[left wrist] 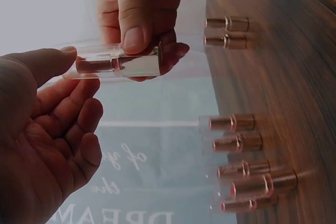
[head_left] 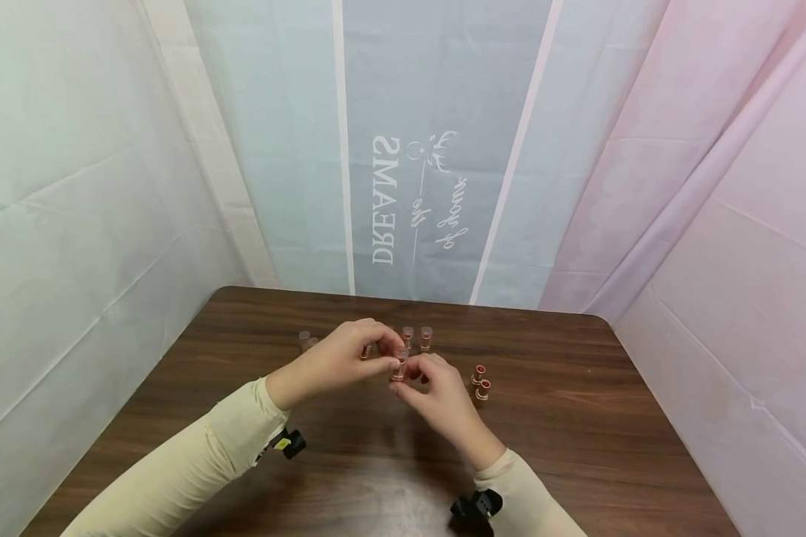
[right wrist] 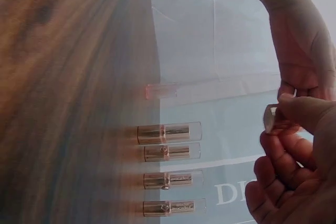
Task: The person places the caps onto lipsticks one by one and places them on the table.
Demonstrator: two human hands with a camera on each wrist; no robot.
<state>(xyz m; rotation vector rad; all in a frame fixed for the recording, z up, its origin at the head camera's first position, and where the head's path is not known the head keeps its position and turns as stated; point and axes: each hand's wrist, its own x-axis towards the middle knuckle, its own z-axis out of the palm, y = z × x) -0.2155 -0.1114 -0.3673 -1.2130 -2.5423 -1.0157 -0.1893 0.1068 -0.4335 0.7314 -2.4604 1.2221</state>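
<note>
A lipstick (left wrist: 139,65) with a clear cap over its upper part is held up between both hands, above the table. My left hand (head_left: 349,354) pinches the clear cap end between thumb and fingers. Its other fingers hang loosely curled in the left wrist view. My right hand (head_left: 443,391) grips the shiny gold base, thumb on the near side. To the right of the hands, two lipsticks without caps (head_left: 483,389) stand upright. Behind the hands stand several capped lipsticks (head_left: 426,339), lined up in the right wrist view.
Clear caps (head_left: 304,339) stand on the left of the dark wooden table (head_left: 578,432); one clear cap (right wrist: 161,91) shows in the right wrist view. Fabric curtains (head_left: 295,186) with printed lettering hang behind the table and along both sides.
</note>
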